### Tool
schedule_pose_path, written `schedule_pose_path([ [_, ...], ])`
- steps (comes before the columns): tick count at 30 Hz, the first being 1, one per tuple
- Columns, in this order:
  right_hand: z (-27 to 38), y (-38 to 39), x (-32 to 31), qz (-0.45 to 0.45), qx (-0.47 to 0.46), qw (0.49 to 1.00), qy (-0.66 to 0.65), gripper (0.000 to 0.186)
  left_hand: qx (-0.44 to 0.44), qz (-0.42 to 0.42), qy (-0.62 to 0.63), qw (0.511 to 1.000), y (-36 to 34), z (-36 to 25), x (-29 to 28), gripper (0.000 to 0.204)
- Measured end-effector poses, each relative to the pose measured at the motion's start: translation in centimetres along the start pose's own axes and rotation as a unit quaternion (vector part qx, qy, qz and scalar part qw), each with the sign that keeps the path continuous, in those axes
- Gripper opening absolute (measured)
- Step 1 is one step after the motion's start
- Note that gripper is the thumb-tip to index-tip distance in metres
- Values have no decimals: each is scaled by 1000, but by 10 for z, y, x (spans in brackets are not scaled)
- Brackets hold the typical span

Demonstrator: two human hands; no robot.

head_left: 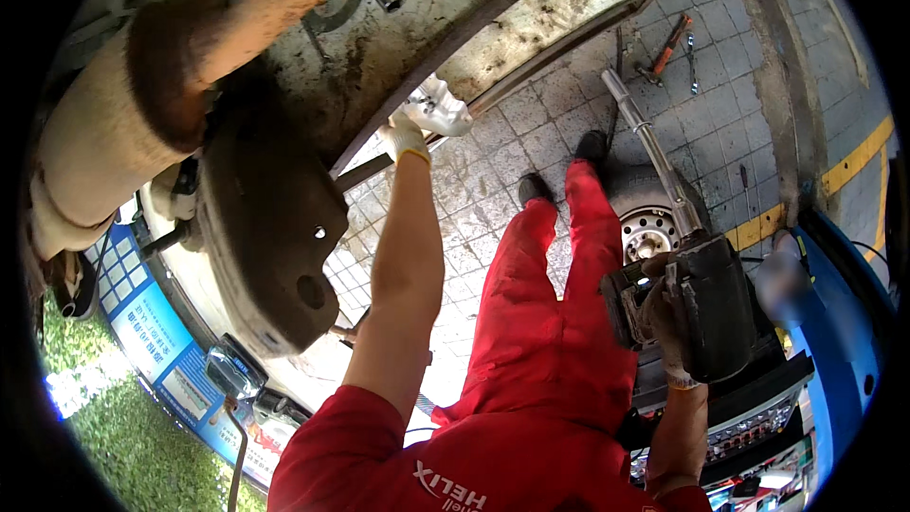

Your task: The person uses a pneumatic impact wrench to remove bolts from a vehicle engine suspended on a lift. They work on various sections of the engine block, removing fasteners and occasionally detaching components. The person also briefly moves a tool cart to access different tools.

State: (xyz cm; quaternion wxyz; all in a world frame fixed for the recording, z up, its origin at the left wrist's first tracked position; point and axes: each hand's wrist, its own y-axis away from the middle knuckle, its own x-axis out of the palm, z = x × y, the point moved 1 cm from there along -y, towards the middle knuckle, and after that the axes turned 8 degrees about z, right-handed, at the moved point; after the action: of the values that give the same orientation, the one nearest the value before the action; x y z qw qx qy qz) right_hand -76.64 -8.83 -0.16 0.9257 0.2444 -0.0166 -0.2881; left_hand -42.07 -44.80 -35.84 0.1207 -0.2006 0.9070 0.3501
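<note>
While the left hand reaches up to a crumpled, silvery-white piece, the right hand grips a boxy black impact wrench.
The left wears a pale knitted glove with a yellowish cuff, beside a rust-edged metal beam; whether its fingers close on anything, I cannot tell. The right, in a grimy glove, wraps the handle of the scuffed impact wrench, held at the person's right; its long, smooth, stepped steel shaft points away over square grey floor tiles, passing a round-holed steel wheel. At left hang a rusty, rounded tube and a dark, curved shell pierced by round holes.
</note>
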Motion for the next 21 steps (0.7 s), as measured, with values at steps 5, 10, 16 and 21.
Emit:
schedule_pose_path([
  [5,12,17,-10,35,-32,999,-13,43,-69,63,271,958,66,3,-16,29],
  [10,22,45,-5,81,-71,994,-14,48,0,242,155,958,218,-32,-6,45],
  [16,48,65,39,182,-180,966,-13,54,-48,578,160,798,484,-194,-58,88],
  [21,90,79,78,256,-338,904,53,58,86,496,43,863,524,-264,-129,46],
])
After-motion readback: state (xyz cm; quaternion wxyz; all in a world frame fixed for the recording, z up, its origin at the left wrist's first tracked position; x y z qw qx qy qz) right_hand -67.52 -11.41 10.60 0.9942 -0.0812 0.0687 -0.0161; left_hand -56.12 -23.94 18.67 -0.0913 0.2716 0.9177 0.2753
